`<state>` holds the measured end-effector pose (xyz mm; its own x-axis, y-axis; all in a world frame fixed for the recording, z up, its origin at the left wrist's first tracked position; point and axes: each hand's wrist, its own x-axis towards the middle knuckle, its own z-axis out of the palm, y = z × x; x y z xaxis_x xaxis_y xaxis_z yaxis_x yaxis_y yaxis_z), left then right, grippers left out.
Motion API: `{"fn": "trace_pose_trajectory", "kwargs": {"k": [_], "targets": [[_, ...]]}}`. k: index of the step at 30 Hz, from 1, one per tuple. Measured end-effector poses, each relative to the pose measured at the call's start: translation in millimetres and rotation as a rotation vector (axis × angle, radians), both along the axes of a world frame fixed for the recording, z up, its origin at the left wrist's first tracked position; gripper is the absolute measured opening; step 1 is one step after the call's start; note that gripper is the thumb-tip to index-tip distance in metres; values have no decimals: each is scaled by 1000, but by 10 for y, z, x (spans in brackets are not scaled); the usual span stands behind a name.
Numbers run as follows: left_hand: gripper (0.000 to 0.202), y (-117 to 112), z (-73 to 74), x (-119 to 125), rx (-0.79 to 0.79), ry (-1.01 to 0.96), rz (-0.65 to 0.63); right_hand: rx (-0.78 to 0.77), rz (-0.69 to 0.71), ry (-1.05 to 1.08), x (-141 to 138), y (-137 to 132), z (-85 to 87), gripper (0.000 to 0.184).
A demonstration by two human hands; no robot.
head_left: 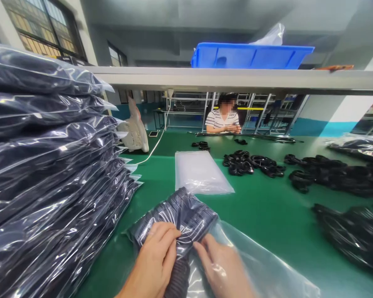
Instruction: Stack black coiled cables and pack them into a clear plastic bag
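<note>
In front of me on the green table lies a clear plastic bag with a dark, ribbed bundle in its far end. More of the ribbed material extends toward me between my hands; its exact kind I cannot make out. My left hand is on top of the bundle, fingers together and curled onto the film. At the bundle's right edge, my right hand has thumb and fingers bent around the plastic, with film seemingly over the back of it.
A tall stack of filled bags stands at left. Flat clear bags lie ahead. Black coiled cables and larger bundles spread right. A fan stands behind the stack. Overhead, a shelf carries a blue bin. A person sits opposite.
</note>
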<state>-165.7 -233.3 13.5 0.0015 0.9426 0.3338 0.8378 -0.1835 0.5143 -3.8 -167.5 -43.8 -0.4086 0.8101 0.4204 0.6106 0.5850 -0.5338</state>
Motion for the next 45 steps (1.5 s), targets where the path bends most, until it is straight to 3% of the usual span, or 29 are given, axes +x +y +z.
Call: {"fn": "trace_pose_trajectory", "kwargs": {"k": [4,10,16,22,28,30,35,40,45], "targets": [[27,17,21,-4,9,-3,-16,155,-7,-155,-94,-36,-58,40],[28,33,45,-5,10,-19,-46,295,-9,-127,-164,-65,1,38],[28,39,37,-29,3,-71,-64,492,175,-125,-119,-28,18,41],[31,6,55,-19,13,-154,-72,287,206,50,-120,-57,-43,35],[32,-42,34,-27,72,-199,-91,58,233,36,-60,-77,-125,38],[29,-62,-1,-28,123,-177,-44,-30,245,58,-54,-66,-99,36],[20,-90,-93,-14,209,-110,212,-358,283,146,-90,-55,29,31],[19,-135,-55,-46,191,-46,304,-390,278,179,-105,-61,34,29],[29,-503,-56,-296,57,0,351,-434,296,196,-89,-71,25,29]]}}
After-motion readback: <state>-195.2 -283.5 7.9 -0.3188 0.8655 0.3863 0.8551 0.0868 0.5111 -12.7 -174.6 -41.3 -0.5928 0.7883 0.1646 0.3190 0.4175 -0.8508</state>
